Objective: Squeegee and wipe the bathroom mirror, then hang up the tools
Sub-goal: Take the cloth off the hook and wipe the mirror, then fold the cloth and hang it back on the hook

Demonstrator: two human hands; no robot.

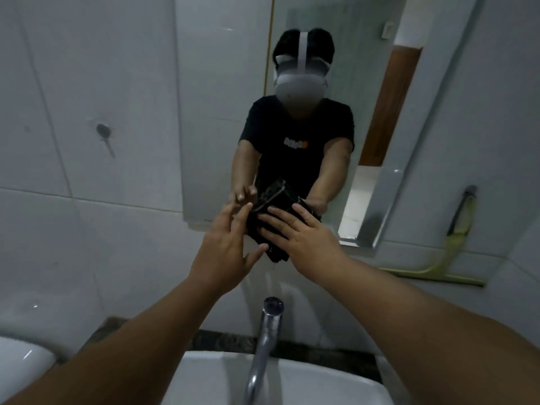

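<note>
The bathroom mirror (222, 83) hangs on the tiled wall straight ahead. A folded black cloth (273, 249) is pressed against the mirror's lower edge under my right hand (301, 233), whose fingers lie spread flat on it. My left hand (226, 247) is just left of the cloth, fingers apart, thumb touching the cloth's lower corner. A yellow-green squeegee (444, 258) hangs on a wall hook (469, 190) at the right, blade down.
A chrome tap (267, 331) rises over the white basin (222, 384) below my arms. A bare wall hook (103, 131) sits on the tiles at the left. A white fixture's edge (20, 358) shows at bottom left. My reflection fills the mirror's middle.
</note>
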